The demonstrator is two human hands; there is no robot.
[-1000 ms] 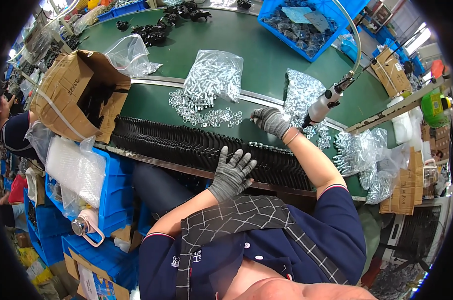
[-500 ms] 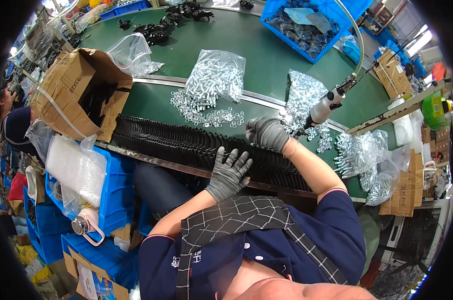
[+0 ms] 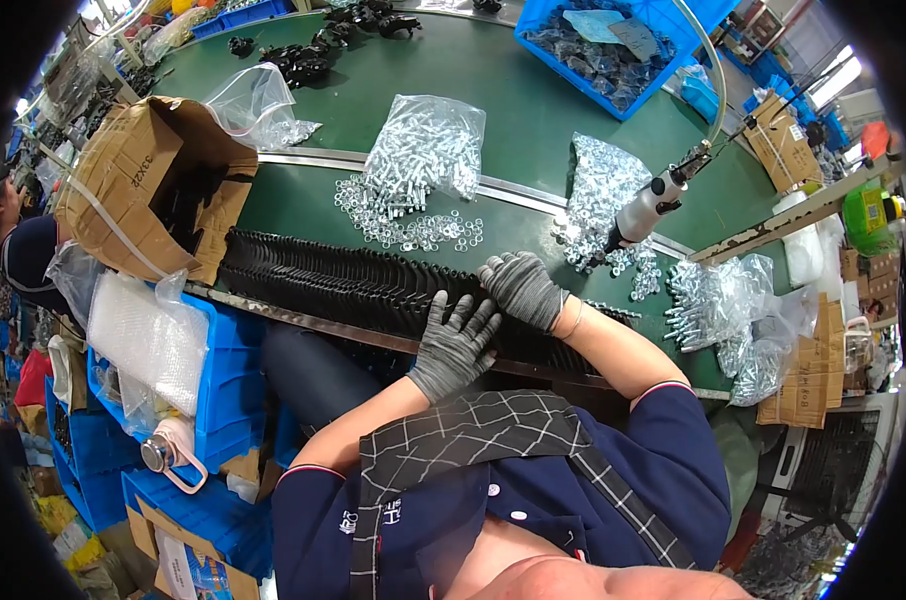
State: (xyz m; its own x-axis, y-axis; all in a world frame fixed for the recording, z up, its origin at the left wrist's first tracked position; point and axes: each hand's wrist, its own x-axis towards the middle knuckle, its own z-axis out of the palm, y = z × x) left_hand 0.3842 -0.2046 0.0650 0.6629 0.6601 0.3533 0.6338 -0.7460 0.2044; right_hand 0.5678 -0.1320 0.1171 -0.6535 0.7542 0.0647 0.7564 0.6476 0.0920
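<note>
A long row of thin black parts (image 3: 323, 283), packed upright side by side, runs along the near edge of the green table. My left hand (image 3: 455, 347), in a grey striped glove, lies over the front of this row with its fingers stretched and slightly apart. Just right of it, my gloved right hand (image 3: 525, 290) is over the top of the row, fingers bent and pressed together. Whatever its fingertips hold is hidden. Silver nuts or rings (image 3: 418, 230) lie loose beyond the row, beside a clear bag of silver bolt-like pieces (image 3: 428, 150).
A power screwdriver (image 3: 648, 210) hangs at the right above another bag of small metal parts (image 3: 605, 175). An open cardboard box (image 3: 113, 215) stands at the left end. Farther back is a blue bin (image 3: 613, 105); more bagged bolts (image 3: 718, 295) lie right.
My right hand has come down and slightly nearer onto the row, close to my left hand. The left hand stays about where it was. The whole view has shifted slightly.
</note>
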